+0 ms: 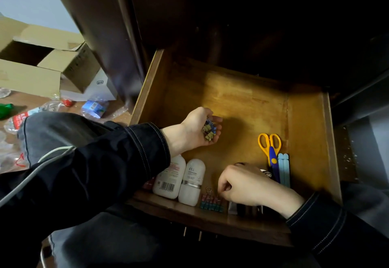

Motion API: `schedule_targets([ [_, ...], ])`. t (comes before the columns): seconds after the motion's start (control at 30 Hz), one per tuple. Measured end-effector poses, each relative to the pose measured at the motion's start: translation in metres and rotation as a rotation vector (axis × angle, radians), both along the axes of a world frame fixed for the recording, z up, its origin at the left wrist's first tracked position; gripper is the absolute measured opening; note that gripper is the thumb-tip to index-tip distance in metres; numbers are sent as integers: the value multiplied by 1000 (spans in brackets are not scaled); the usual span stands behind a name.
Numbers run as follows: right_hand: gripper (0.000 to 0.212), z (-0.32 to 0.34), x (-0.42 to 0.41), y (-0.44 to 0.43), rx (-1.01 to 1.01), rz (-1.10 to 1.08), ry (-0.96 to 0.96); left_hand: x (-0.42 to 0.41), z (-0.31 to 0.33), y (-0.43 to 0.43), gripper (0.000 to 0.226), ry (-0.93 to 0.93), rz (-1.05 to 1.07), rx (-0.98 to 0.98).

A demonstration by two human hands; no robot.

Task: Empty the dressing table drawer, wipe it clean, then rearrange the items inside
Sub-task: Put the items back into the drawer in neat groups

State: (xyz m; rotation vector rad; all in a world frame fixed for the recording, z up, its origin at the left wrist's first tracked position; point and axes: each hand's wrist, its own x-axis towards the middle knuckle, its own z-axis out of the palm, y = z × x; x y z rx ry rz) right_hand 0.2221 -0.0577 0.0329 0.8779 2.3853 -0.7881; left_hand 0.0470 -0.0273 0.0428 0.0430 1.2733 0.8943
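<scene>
Two hands are in the open drawer (147,90), which is pulled out toward the person with its long side walls running front to back. The left grip (195,128) is palm-up and cupped around a small heap of loose binder clips (209,130), olive and blue, hovering over bare wood. Just under that wrist, toward the front rail, two white bottles lie side by side and touching, long axes front to back: the barcoded bottle (168,178) on the outside, the silver-banded bottle (192,181) next to it. The right grip (246,185) is knuckles-up with its fingers curled tight near the front rail; whether it pinches anything, I cannot tell. Right beside its fingertips, between it and the bottles, a row of teal and pink clips (211,202) stands packed along the front edge, one wire handle sticking up. Beyond the right grip's knuckles, the scissors (271,152) point yellow handles to the back of the drawer, blades toward the front, with pale blue sticks (284,168) parallel and touching on the far side. Dark objects under the right grip are covered and unreadable. Far off past the left sleeve, cardboard boxes (42,63) and crumpled plastic bottles (94,107) litter the floor, and a white cable (42,162) crosses the sleeve.
</scene>
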Motion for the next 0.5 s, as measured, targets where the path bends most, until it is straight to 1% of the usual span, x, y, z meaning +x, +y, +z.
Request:
schedule_targets([
  [0.5, 20, -2, 0, 1, -85, 12, -58, -1, 0, 0, 28, -4, 6, 3],
])
